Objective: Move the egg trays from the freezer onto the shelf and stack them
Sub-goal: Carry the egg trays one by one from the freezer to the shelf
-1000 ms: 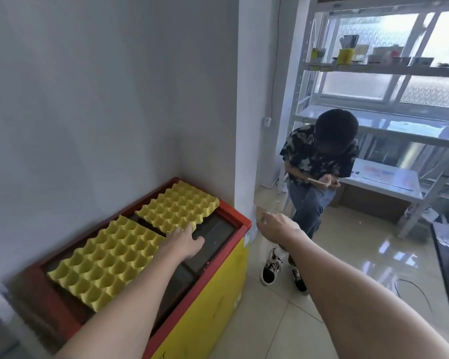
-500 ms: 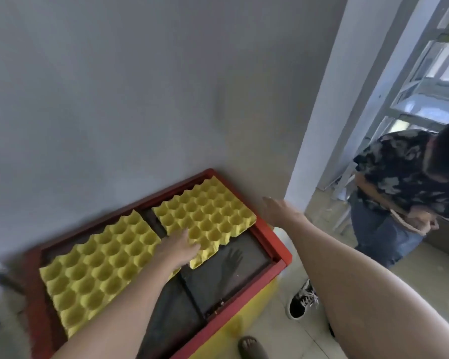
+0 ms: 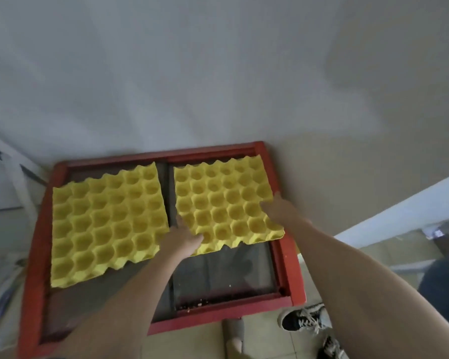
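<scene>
Two yellow egg trays lie side by side on the glass lid of a red-framed freezer [image 3: 288,268]. The left egg tray [image 3: 106,224] lies untouched. The right egg tray [image 3: 226,203] is held from both sides. My left hand [image 3: 182,238] grips its near-left corner, thumb on top and fingers along the left edge. My right hand [image 3: 280,208] holds its right edge, fingers on the cups and thumb pointing toward the wall. The tray's near-right corner overhangs the red frame.
A grey wall rises directly behind the freezer, and a white pillar [image 3: 399,213] stands at the right. Another person's black-and-white shoes [image 3: 306,320] are on the tiled floor by the freezer's front right corner, beside my own foot [image 3: 235,330]. Crumbs lie along the lid's front track.
The view has swung down over the freezer. My right hand came in from beside the freezer onto the right tray's edge. My left hand shifted to that tray's near-left corner.
</scene>
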